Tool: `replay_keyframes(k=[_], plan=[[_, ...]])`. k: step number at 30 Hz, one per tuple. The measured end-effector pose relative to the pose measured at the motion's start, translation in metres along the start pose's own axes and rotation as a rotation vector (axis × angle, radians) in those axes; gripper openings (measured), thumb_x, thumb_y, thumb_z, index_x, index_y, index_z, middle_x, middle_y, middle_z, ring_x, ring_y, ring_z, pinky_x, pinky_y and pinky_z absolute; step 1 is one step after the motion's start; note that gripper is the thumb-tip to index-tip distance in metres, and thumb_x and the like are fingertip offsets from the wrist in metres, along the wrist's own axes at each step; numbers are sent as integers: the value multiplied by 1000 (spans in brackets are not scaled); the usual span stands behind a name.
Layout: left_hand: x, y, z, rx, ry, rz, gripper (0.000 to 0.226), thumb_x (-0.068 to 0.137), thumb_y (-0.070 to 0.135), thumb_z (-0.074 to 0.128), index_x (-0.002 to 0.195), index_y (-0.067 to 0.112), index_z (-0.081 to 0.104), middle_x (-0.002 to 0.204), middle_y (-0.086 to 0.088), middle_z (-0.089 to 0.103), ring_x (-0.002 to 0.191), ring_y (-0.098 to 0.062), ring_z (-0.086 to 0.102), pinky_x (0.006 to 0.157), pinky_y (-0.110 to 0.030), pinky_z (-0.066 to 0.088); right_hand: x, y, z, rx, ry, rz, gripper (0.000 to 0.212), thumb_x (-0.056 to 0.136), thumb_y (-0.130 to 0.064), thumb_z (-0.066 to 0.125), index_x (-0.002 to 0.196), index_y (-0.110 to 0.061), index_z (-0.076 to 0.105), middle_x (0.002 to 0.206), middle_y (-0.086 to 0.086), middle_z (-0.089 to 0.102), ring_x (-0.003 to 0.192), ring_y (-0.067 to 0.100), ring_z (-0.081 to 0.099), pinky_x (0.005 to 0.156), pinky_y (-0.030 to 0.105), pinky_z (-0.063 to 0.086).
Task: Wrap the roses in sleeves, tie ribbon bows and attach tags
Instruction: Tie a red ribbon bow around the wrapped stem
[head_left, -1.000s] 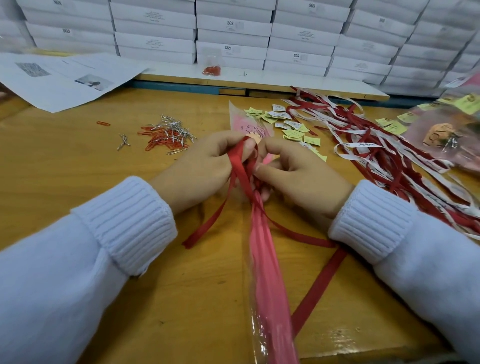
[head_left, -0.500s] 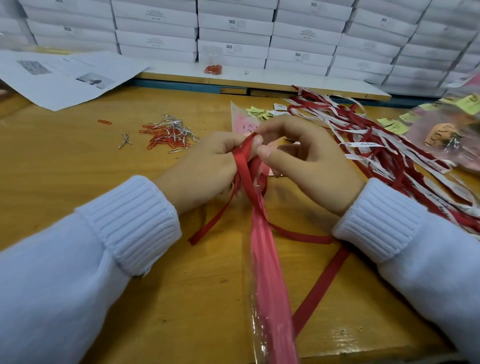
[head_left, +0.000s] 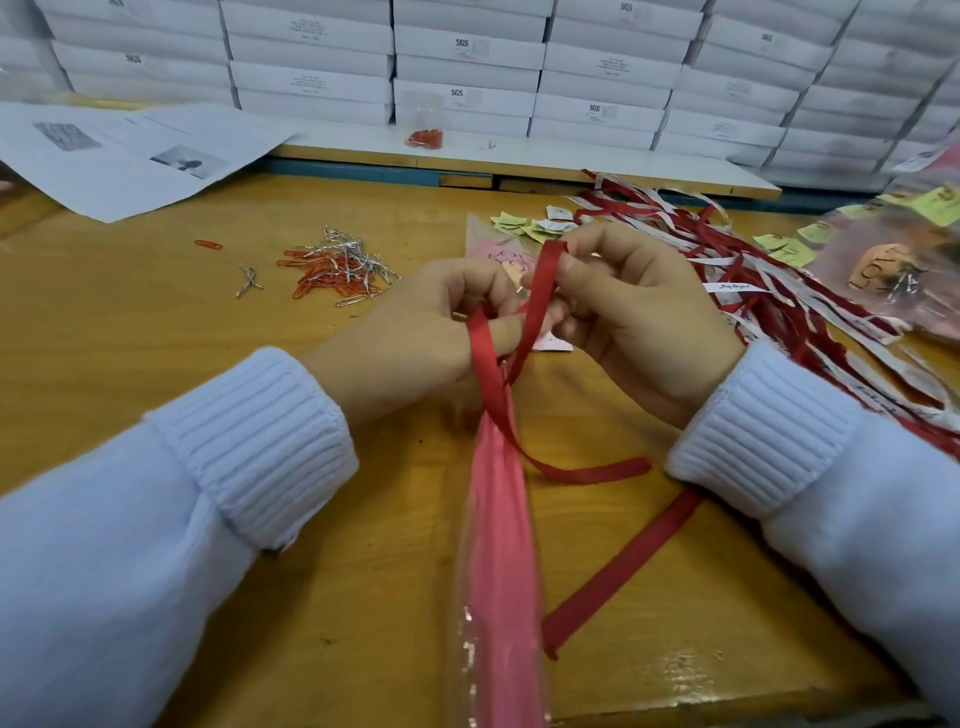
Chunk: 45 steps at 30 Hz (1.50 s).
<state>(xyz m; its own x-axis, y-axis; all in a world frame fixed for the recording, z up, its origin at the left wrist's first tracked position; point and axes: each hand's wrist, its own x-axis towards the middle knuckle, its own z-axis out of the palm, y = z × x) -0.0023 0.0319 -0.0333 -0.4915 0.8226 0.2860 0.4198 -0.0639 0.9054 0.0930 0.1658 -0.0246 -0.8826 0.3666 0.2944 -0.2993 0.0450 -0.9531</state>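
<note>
Table (head_left: 156, 338): yellow wood, spread under the fingers (head_left: 613, 247).
Boxes (head_left: 467, 49): white, stacked high beyond the fingers.
Ledge (head_left: 571, 156): white, ran below the boxes.

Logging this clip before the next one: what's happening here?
A person is tying a red ribbon round a pink sleeve lying on the table. The left hand pinches the ribbon at the sleeve and the right hand pinches a raised loop of it. The bow is not yet formed, and both tails trail on the table. Paper clips, tags and spare ribbons lie beyond.
</note>
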Motion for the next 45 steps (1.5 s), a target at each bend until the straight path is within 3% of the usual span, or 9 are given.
replay_keyframes(k=[6,14,18,25,33,36,39,42,45], plan=[[-2,-1,-3,20,-47,-10,16,83,13,69,79,4,56,81,-20,69,74,-39,67,72,-49,58,1,2,-1,-29,66,84,12,92,1,51,83,-5,55,67,4,68,60,13,63,59,22,55],[-3,-2,-3,13,-50,-52,12,85,14,66,87,8,56,65,-6,68,61,-22,65,69,-49,56,-1,1,4,-124,0,243,21,99,-7,41,83,-17,50,57,-3,64,50,13,60,48,23,51],[-2,-5,-3,51,-46,-46,13,84,17,69,81,18,57,79,-15,70,74,-34,69,76,-57,54,-2,1,4,-161,59,224,22,101,-13,37,82,-19,48,55,-2,63,42,12,57,40,21,45],[-2,-6,-2,50,-24,-61,8,87,14,64,85,16,57,82,-21,69,77,-42,66,70,-62,53,-1,2,3,-110,179,164,21,100,-18,40,81,-21,50,61,3,69,46,21,65,37,22,45],[-2,-5,-1,119,-39,9,10,83,16,68,85,8,62,77,-7,70,73,-29,68,74,-45,57,3,-2,-2,-163,332,103,27,98,-12,38,78,-16,56,57,-2,63,54,17,63,46,23,47],[-2,-6,-1,109,-29,19,8,87,15,63,81,14,60,67,5,68,66,-13,66,70,-30,58,4,1,-6,-276,304,153,23,98,-14,43,81,-14,59,57,-3,65,51,10,58,50,23,47],[-2,-6,-1,90,-15,-1,5,92,15,57,87,15,57,60,10,66,61,-7,63,68,-27,56,4,4,-8,-347,250,292,10,92,-9,53,95,-15,60,73,0,71,58,10,60,51,25,44],[-1,-7,-1,42,22,-50,8,93,10,54,99,13,51,59,6,64,57,-15,58,58,-32,50,8,4,-14,-375,297,363,34,85,1,56,110,-21,53,96,3,68,76,16,61,61,29,49],[0,-6,-2,4,63,-53,13,92,6,55,97,14,47,59,2,60,45,-7,49,44,-18,41,9,0,-16,-445,418,261,41,83,5,54,110,-26,51,99,-2,61,84,12,60,71,28,52]])
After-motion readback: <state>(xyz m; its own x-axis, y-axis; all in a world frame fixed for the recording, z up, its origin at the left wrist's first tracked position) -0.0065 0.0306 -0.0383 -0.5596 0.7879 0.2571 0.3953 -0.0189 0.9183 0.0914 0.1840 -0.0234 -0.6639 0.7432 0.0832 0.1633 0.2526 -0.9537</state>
